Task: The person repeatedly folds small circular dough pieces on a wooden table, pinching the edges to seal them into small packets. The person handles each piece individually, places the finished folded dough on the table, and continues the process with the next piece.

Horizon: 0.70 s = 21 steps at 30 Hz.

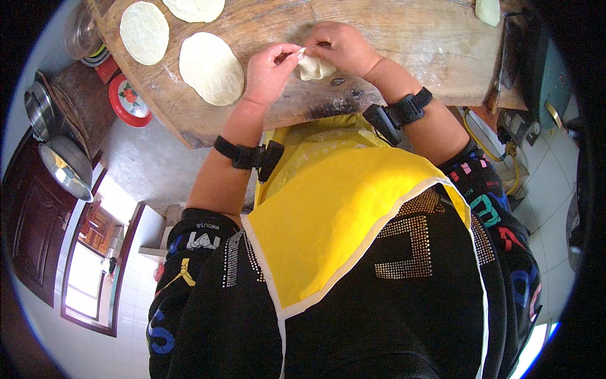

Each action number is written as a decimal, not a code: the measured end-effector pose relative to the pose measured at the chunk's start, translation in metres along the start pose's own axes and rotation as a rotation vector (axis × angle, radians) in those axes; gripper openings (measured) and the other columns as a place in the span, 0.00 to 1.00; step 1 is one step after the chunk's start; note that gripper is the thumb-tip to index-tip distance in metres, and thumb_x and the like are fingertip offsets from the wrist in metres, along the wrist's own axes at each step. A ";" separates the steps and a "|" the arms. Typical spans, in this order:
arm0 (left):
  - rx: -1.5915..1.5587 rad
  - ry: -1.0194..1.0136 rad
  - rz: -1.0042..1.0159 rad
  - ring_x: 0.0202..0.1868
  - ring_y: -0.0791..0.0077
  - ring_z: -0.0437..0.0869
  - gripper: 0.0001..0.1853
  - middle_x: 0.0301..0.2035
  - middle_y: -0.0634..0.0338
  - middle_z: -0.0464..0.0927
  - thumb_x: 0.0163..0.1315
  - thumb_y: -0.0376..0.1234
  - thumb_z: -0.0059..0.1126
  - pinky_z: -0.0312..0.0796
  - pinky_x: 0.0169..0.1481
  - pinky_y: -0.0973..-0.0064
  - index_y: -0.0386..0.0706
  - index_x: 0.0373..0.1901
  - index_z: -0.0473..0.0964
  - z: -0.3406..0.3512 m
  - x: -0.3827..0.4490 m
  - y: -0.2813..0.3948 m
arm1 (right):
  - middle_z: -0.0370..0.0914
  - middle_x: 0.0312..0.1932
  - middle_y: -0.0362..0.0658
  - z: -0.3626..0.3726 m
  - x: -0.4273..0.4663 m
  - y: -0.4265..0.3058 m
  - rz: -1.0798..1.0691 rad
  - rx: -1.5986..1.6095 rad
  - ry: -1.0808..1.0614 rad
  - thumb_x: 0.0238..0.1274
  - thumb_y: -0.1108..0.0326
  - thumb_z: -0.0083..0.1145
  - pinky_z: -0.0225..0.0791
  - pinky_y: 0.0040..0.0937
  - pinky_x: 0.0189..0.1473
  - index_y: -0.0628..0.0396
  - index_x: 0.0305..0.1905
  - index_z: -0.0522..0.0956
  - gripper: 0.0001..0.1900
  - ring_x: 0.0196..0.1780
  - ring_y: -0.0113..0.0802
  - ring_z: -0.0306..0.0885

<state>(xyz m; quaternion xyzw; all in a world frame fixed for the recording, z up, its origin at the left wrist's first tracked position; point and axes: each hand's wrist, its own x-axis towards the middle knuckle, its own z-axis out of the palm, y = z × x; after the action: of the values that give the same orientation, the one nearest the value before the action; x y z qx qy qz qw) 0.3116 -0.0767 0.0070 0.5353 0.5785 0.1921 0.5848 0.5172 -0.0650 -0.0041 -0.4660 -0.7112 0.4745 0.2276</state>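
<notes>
Near the front edge of a floured wooden board (pixel 407 42), a small lump of pale dough (pixel 315 68) rests between my hands. My left hand (pixel 272 71) pinches an edge of it between thumb and fingertips. From the other side, my right hand (pixel 343 47) grips the same edge, so a thin bit of dough is drawn up between both sets of fingers. Part of the lump is hidden under the right hand. Just left of my left hand lies a flat oval dough sheet (pixel 210 68).
Two more flattened dough rounds, one whole (pixel 144 33) and one cut by the top rim (pixel 195 7), lie at the board's left. A dough piece (pixel 487 10) is at the far right, near a dark cleaver (pixel 510 52). A red floral plate (pixel 130 100) and metal bowls (pixel 66 168) stand beyond the left edge.
</notes>
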 end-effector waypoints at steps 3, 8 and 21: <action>0.115 0.002 -0.009 0.31 0.81 0.80 0.09 0.31 0.62 0.83 0.60 0.31 0.64 0.73 0.39 0.81 0.38 0.40 0.83 0.000 0.005 0.002 | 0.78 0.32 0.45 0.003 0.000 0.001 -0.021 -0.037 0.010 0.57 0.68 0.63 0.72 0.34 0.40 0.59 0.37 0.83 0.07 0.37 0.42 0.78; -0.021 -0.014 -0.006 0.32 0.85 0.77 0.11 0.30 0.66 0.82 0.61 0.32 0.64 0.72 0.40 0.84 0.36 0.43 0.82 0.002 0.007 0.009 | 0.82 0.38 0.46 -0.005 -0.005 0.005 0.070 0.047 0.042 0.58 0.60 0.63 0.74 0.35 0.42 0.55 0.40 0.83 0.11 0.40 0.42 0.81; 0.187 -0.002 0.120 0.33 0.78 0.82 0.12 0.32 0.59 0.84 0.60 0.34 0.64 0.74 0.40 0.77 0.37 0.42 0.81 0.008 0.016 0.002 | 0.81 0.37 0.50 -0.011 -0.012 0.014 0.041 -0.100 0.036 0.61 0.66 0.61 0.72 0.35 0.43 0.57 0.45 0.81 0.10 0.40 0.45 0.79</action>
<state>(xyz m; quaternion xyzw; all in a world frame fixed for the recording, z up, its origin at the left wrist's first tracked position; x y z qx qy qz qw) 0.3242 -0.0655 -0.0006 0.6215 0.5599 0.1714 0.5204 0.5378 -0.0688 -0.0104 -0.4996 -0.7203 0.4344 0.2070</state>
